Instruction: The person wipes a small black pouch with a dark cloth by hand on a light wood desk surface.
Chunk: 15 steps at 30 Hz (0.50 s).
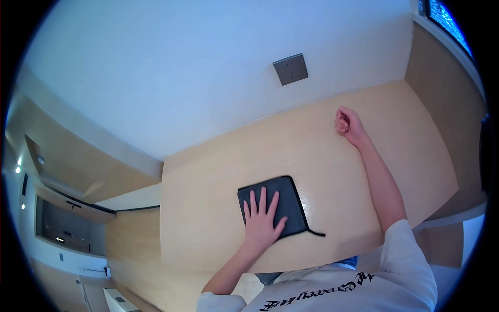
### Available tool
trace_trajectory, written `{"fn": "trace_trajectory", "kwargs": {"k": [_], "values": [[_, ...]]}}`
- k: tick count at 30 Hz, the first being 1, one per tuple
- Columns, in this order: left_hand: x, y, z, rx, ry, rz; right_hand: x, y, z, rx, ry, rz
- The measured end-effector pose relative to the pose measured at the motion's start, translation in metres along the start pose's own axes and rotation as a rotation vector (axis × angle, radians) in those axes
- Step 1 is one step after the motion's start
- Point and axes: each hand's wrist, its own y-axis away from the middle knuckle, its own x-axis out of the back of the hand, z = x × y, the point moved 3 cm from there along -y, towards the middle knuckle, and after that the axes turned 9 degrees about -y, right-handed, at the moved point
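Observation:
A flat, dark zip case (294, 208) lies on the light wooden table (208, 208) in front of me, with its black zip edge along the far and right sides. From its near right corner a short black pull tab (317, 234) sticks out onto the wood. My left hand (261, 221) rests flat on the case's top, fingers spread, covering its near left part. Farther off to the right, my right hand (348, 125) is curled into a fist on the tabletop, apart from the case. Nothing shows in that fist.
Behind the table rises a white wall with a dark grey socket plate (291, 69). A wooden panel (442, 67) stands at the right end, below a bright window or screen (451, 23). Wooden flooring (132, 239) and a recessed niche (65, 226) show on the left.

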Motion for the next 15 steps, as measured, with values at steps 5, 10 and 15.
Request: {"fn": "trace_trajectory", "kwargs": {"k": [5, 10, 15], "values": [[0.009, 0.059, 0.029, -0.026, 0.021, -0.089, -0.001, 0.001, 0.0, -0.002, 0.021, 0.003], [0.01, 0.071, 0.035, -0.043, 0.026, -0.107, 0.0, -0.002, -0.001, 0.024, 0.027, -0.032], [0.01, 0.06, 0.026, -0.074, 0.033, -0.113, -0.003, 0.001, 0.0, 0.022, 0.058, -0.011]]}}
